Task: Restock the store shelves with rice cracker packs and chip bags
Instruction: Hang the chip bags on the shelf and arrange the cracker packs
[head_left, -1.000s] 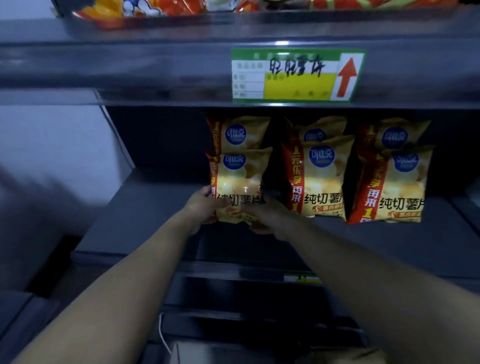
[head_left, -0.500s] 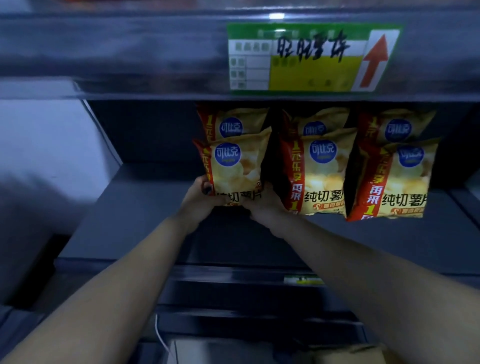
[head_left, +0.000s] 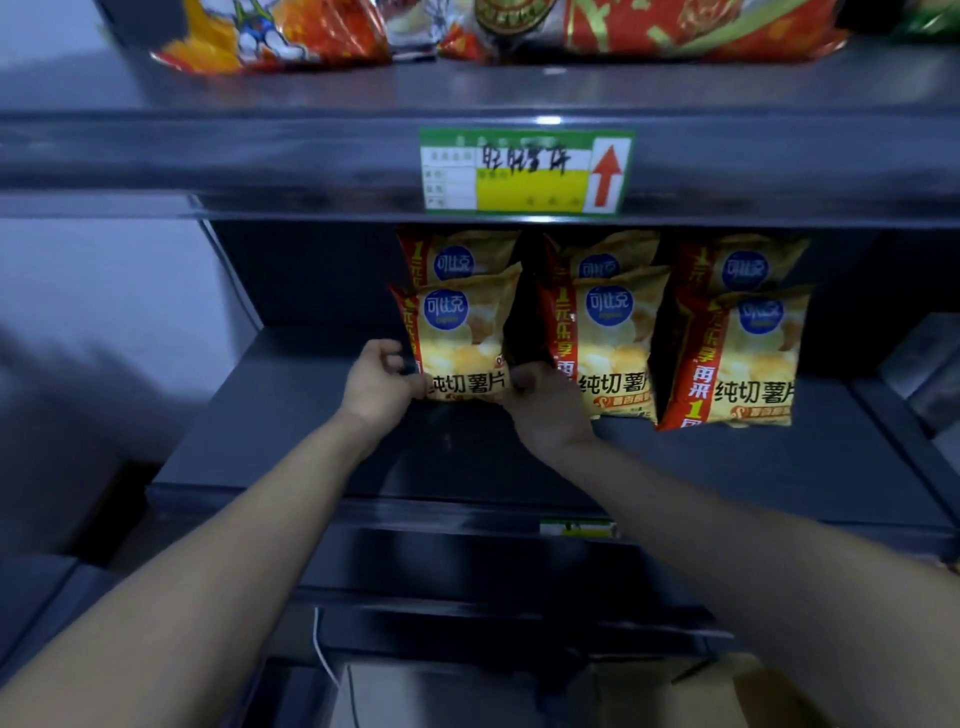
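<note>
A yellow chip bag (head_left: 460, 338) with a red side stripe and blue logo stands upright on the dark grey middle shelf (head_left: 291, 436), at the front of the leftmost row. My left hand (head_left: 379, 384) grips its lower left corner and my right hand (head_left: 540, 400) grips its lower right corner. Another bag of the same kind (head_left: 457, 257) stands right behind it. Two more rows of the same bags stand to the right, one in the middle (head_left: 605, 338) and one at the right (head_left: 737, 358).
The upper shelf edge carries a green and yellow price label (head_left: 524, 171) with a red arrow. Colourful snack packs (head_left: 280, 31) lie on that upper shelf. A pale wall is to the left. A cardboard box (head_left: 711, 696) sits below, near a white cable (head_left: 322, 654).
Both hands have pushed the front left bag up and back, standing it closer against the bag behind. The camera tilted up, bringing the upper shelf's packs into view.
</note>
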